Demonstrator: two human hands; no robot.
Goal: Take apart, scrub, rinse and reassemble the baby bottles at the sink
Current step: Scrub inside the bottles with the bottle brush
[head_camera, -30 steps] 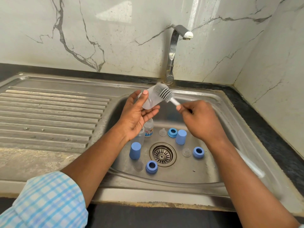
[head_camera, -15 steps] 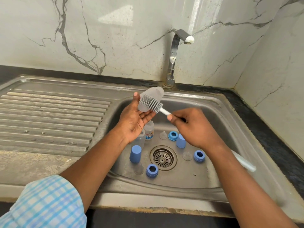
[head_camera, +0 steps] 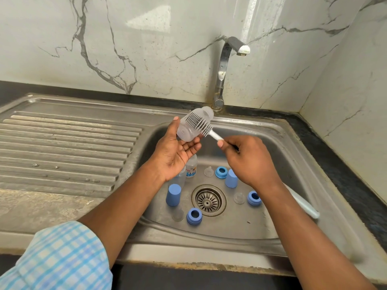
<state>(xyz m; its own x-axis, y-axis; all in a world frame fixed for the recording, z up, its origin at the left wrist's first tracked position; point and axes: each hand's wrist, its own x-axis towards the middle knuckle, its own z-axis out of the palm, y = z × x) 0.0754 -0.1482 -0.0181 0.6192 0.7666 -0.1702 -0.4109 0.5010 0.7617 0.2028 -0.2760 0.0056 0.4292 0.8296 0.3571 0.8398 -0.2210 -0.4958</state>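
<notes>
bottle (head_camera: 187,130) resting in left grip (head_camera: 176,155), thumb and fingers cupping it, above sink (head_camera: 209,248) far-left | neck pointing far-right | right grip (head_camera: 249,160) pinching brush (head_camera: 199,123) handle, bristles crossing bottle's side

Left hand (head_camera: 176,155) holds a clear bottle (head_camera: 184,131) over the sink (head_camera: 209,248), thumb on one side, fingers under the other. Right hand (head_camera: 249,162) grips the white handle of a brush (head_camera: 200,124) — bristles lie against the bottle's side. Basin floor: two blue caps (head_camera: 173,195), three blue rings (head_camera: 194,216), clear teats (head_camera: 239,198) around the drain (head_camera: 208,200) — another bottle (head_camera: 191,169) partly hidden beneath the left hand.
</notes>
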